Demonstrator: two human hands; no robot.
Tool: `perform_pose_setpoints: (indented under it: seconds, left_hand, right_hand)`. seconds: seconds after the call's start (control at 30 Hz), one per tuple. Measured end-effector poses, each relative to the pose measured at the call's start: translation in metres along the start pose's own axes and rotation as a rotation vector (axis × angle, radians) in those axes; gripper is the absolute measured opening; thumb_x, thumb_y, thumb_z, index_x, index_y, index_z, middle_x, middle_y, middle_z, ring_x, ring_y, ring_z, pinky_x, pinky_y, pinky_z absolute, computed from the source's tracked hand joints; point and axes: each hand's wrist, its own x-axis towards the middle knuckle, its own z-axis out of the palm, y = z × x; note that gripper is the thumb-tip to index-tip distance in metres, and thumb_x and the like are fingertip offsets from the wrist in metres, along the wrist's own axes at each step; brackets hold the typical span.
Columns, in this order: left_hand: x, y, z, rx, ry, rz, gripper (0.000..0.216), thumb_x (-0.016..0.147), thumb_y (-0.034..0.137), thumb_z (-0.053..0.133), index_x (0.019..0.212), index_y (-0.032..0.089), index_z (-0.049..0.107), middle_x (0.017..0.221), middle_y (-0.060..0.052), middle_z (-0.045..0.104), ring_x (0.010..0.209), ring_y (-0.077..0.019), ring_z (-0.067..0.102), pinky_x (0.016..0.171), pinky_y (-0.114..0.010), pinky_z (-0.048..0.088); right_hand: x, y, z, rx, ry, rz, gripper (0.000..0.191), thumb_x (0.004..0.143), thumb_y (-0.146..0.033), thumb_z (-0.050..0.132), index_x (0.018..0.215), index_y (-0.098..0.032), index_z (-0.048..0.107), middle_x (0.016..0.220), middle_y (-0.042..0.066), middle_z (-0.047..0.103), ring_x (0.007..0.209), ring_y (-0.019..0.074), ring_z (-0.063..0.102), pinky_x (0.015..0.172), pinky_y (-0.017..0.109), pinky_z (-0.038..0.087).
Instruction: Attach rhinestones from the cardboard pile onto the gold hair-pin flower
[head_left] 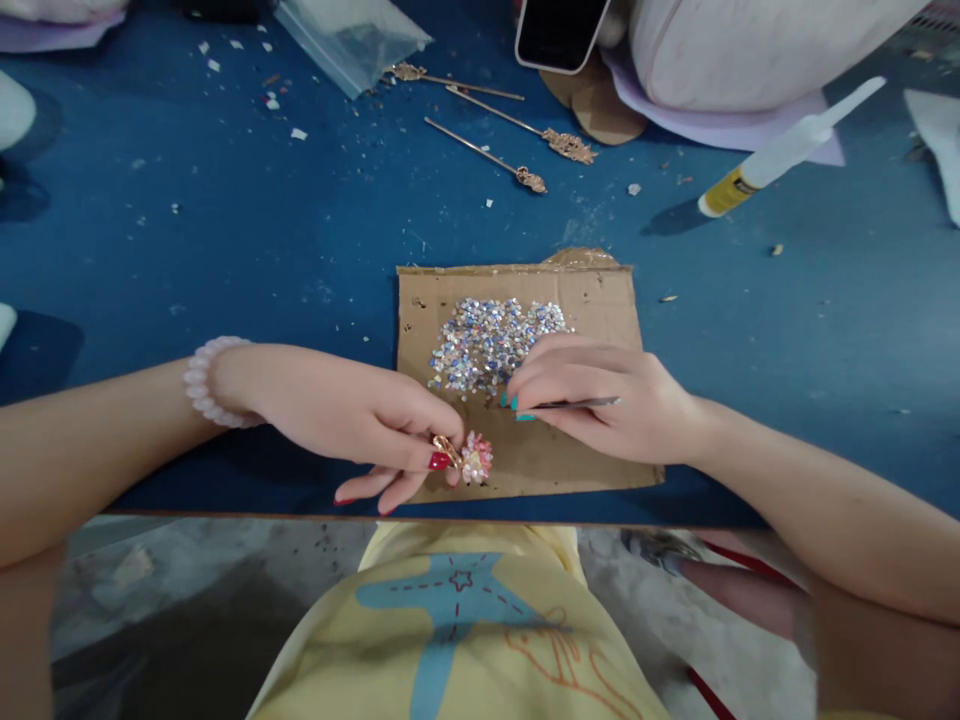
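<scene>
Between the thumb and fingers of my left hand (375, 425) is a gold-coloured hairpin ornament (448, 452) with a pink, petal-like rhinestone flower (476, 458) at its end. My right hand (611, 395) pinches thin dark tweezers (574, 403), whose tips lie partly hidden by the fingers. Those fingertips are just at the lower right edge of a spread of small shiny rhinestones (487, 340). The stones lie on a flat piece of brown cardboard (600, 475) under both hands. Whether the tweezers grip a stone is too small to tell.
Several gold hairpins (487, 150) lie farther back on the blue table (247, 230). A glue bottle with a long nozzle (757, 165) stands at the right. Behind are a clear plastic bag (352, 45), a phone (561, 30) and a large whitish rounded object (750, 50).
</scene>
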Motion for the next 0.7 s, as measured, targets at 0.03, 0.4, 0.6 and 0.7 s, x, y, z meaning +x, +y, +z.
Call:
perform_pose_setpoints:
  seconds: [0.03, 0.4, 0.6, 0.7]
  left_hand:
    - [0.000, 0.000, 0.000, 0.002, 0.001, 0.002, 0.014, 0.107, 0.017, 0.041, 0.099, 0.025, 0.051, 0.084, 0.003, 0.078, 0.050, -0.0108, 0.065, 0.051, -0.022, 0.046]
    - [-0.001, -0.001, -0.001, -0.032, -0.002, -0.006, 0.014, 0.109, 0.019, 0.042, 0.100, 0.024, 0.051, 0.085, 0.001, 0.078, 0.051, -0.0103, 0.063, 0.052, -0.022, 0.043]
    - [-0.002, -0.001, -0.002, -0.036, -0.014, -0.008, 0.014, 0.111, 0.022, 0.040, 0.107, 0.023, 0.053, 0.089, -0.001, 0.079, 0.052, -0.0111, 0.063, 0.052, -0.023, 0.044]
    - [-0.002, -0.002, -0.002, -0.043, -0.019, -0.006, 0.016, 0.112, 0.021, 0.038, 0.107, 0.024, 0.053, 0.089, 0.000, 0.078, 0.053, -0.0108, 0.063, 0.052, -0.023, 0.044]
  right_hand:
    - [0.000, 0.000, 0.000, 0.004, -0.001, 0.003, 0.015, 0.104, -0.005, 0.058, 0.101, -0.019, 0.064, 0.092, 0.005, 0.079, 0.088, 0.0145, 0.073, 0.085, 0.032, 0.063]
    - [0.001, -0.004, -0.009, 0.110, 0.039, 0.066, 0.016, 0.103, -0.005, 0.060, 0.101, -0.020, 0.065, 0.093, 0.004, 0.078, 0.089, 0.0143, 0.074, 0.084, 0.032, 0.063]
    - [0.004, -0.018, -0.018, 0.197, 0.028, 0.100, 0.019, 0.100, -0.003, 0.063, 0.101, -0.022, 0.066, 0.094, 0.002, 0.078, 0.091, 0.0129, 0.075, 0.085, 0.028, 0.063]
    - [0.003, -0.023, -0.017, 0.218, 0.014, 0.092, 0.019, 0.101, -0.002, 0.063, 0.102, -0.021, 0.066, 0.095, 0.002, 0.079, 0.092, 0.0124, 0.074, 0.088, 0.028, 0.063]
